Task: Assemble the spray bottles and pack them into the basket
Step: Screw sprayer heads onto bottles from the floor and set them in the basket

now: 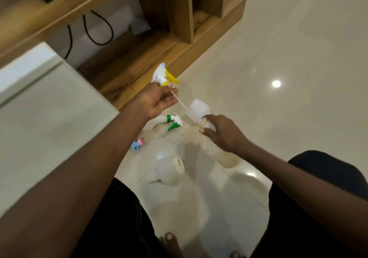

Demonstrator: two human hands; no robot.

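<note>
Left hand (153, 102) pinches the yellow-trigger sprayer (164, 75), thin bendy tube (180, 102) aimed at the light bottle (199, 111); right hand (221, 133) clamps its neck, the best grip.

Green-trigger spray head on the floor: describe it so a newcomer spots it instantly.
Start at the glossy cream tiled floor, in the gap between the person's left hand and right hand. There lies the white spray head with a green trigger and green collar. The held one has a yellow trigger.
</note>
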